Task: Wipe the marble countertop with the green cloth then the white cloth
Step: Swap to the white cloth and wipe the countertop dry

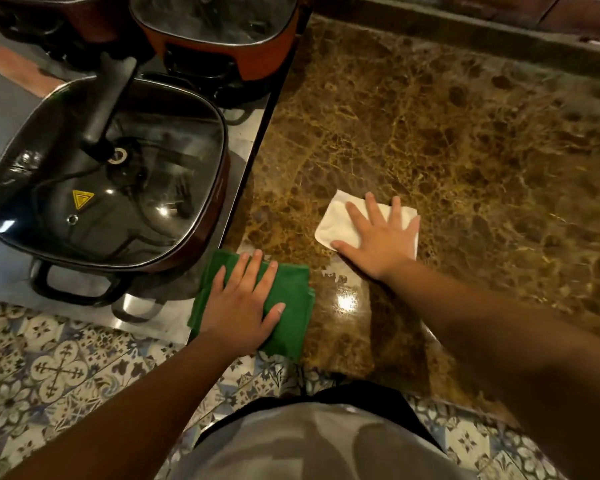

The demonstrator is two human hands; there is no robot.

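Now look at the big brown marble surface (430, 133) first. Most of it is bare, far out ahead of you and off to your right, so you have lots of room to slide that way. It looks shiny and wet near your body, where a bright light spot sits between your two arms.

On your left the marble stops at a straight edge. Past that edge is a lower grey metal shelf (0, 265) with a big square pot (108, 174) under a glass lid, and an orange pot (219, 32) behind it. The near edge drops off to the tiled floor (59, 368).

The green cloth (291, 299) lies at the near left corner of the marble. Part of it hangs over the edge, close to the big pot's handle. Your left hand (241, 303) lies flat on it, fingers spread, pressing down, not pinching.

The white cloth (336, 223) is folded small and sits further in, well apart from the green one. Your right hand (378, 233) lies flat on it too, fingers wide.

I think you are on the white cloth part now. Keep your palm flat so the cloth does not bunch up. Push in long lines away from you and to the right. Slow down near the left edge, or the cloth may slip off toward the pots.
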